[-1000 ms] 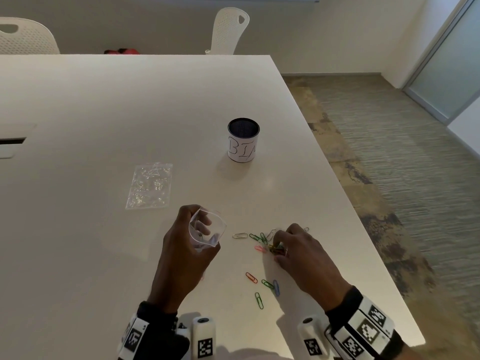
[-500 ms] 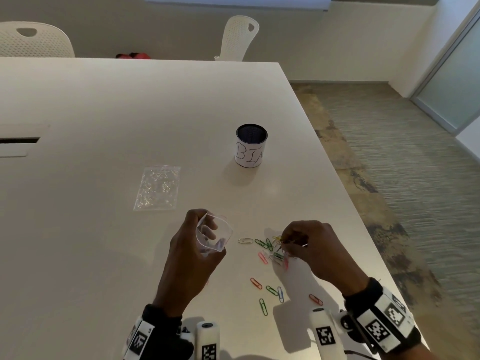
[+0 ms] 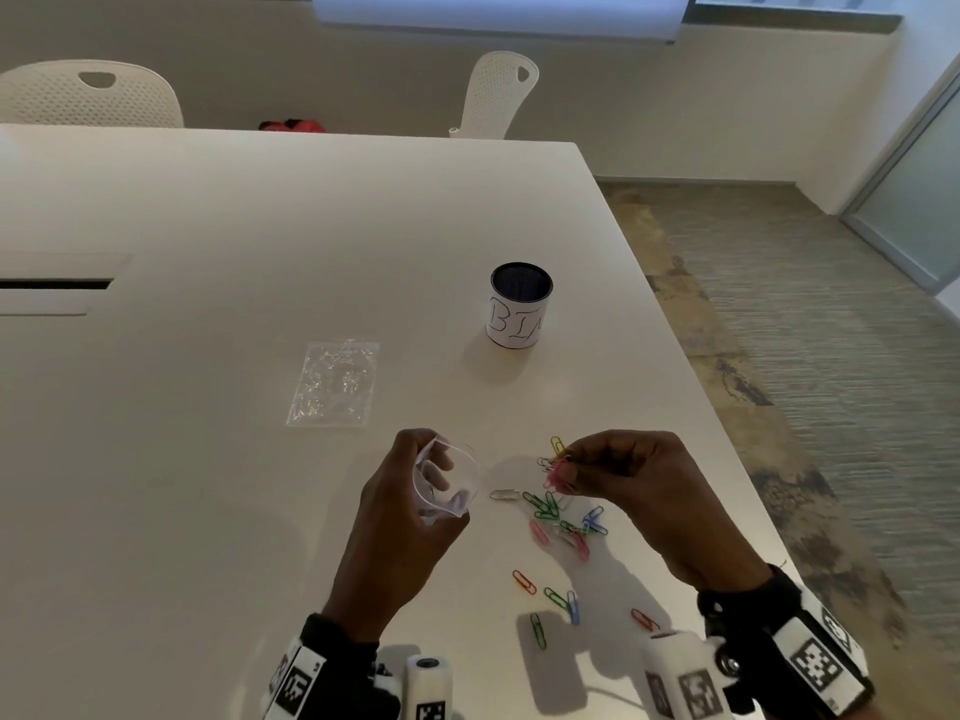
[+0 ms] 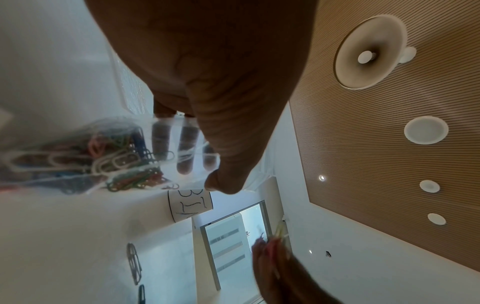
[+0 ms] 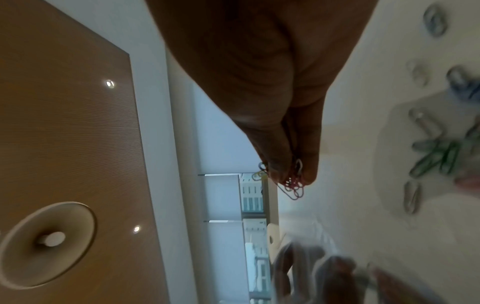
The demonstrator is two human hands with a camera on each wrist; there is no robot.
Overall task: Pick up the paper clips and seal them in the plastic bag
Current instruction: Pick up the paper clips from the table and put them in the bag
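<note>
My left hand [image 3: 415,491] grips a small clear plastic bag [image 3: 448,480] with its mouth held wide, just above the white table [image 3: 208,459]. The left wrist view shows several coloured paper clips [image 4: 103,156] lying inside the bag [image 4: 182,144]. My right hand [image 3: 618,470] is lifted off the table and pinches a small bunch of clips [image 3: 557,465], pink and yellow among them, a short way right of the bag's mouth. The pinched bunch [image 5: 293,183] hangs below the fingertips. Several loose clips [image 3: 561,527] lie on the table under and in front of that hand.
A second clear bag [image 3: 335,383] lies flat on the table to the upper left. A dark cup labelled "BIN" [image 3: 519,306] stands behind the clips. The table's right edge [image 3: 727,433] runs close to my right hand. Two white chairs stand at the far side.
My right hand has closed on a bunch of clips and lifted it from the table toward the bag. The left hand has kept the bag open in place.
</note>
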